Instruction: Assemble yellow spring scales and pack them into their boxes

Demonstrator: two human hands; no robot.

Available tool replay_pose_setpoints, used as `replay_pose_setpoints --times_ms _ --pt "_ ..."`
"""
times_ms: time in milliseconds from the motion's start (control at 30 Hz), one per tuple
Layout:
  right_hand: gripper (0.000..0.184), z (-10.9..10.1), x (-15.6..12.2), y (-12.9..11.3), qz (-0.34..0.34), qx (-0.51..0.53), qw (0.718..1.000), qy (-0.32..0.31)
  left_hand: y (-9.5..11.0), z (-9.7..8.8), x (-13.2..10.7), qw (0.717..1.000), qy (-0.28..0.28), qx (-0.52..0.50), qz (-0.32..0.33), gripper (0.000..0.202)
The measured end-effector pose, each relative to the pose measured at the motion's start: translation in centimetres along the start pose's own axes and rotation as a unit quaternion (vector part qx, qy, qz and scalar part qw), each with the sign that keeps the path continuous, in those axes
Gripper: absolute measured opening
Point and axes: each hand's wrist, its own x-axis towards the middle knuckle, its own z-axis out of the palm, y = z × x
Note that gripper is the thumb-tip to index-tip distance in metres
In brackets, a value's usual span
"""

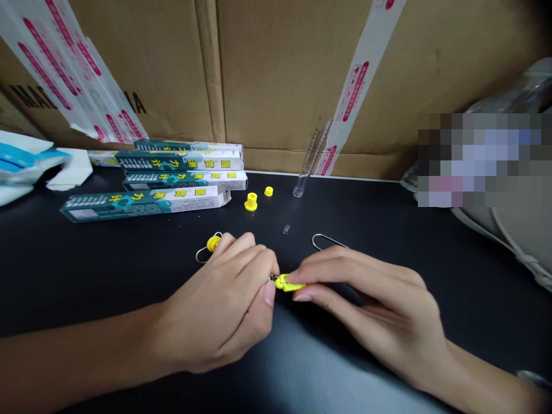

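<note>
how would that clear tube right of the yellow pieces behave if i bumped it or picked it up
The clear tube would probably tip easily, being tall and narrow at its lower end. Its straight walls suggest it's stiff, and its shiny surface may feel slippery.

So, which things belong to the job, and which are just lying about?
Likely the job:
small yellow plastic piece pinched by the right hand
yellow disc with silver wire loop
bent silver wire
two yellow round plastic caps
small silver coil spring
clear cylindrical tube

Probably just lying about:
teal-and-white cardboard boxes
blue-and-white wrapping
</note>
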Motion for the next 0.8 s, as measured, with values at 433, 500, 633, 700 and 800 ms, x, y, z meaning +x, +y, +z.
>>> replay_pose_setpoints --times_ms 433,500,633,700,800 --pt "0.021 0.15 -0.06 0.15 0.103 0.020 0.994 -0.004 0.20 0.58 0.15 0.997 -0.004 0.080 -0.010 0.023" --pt "0.017 0.31 -0.05 0.17 0.120 0.032 0.992 -0.005 0.19 0.65 0.16 0.996 -0.013 0.085 -0.017 0.020" --pt "0.011 0.62 -0.11 0.32 0.143 0.041 0.989 -0.016 0.25 0.68 0.25 0.995 -0.025 0.092 -0.027 0.014" --pt "0.012 0.70 -0.14 0.46 0.153 0.047 0.987 -0.019 0.29 0.67 0.31 0.994 -0.027 0.099 -0.029 0.015" --pt "0.013 0.71 -0.09 0.62 0.157 0.033 0.987 -0.013 0.38 0.63 0.35 0.994 -0.035 0.101 -0.025 0.018"
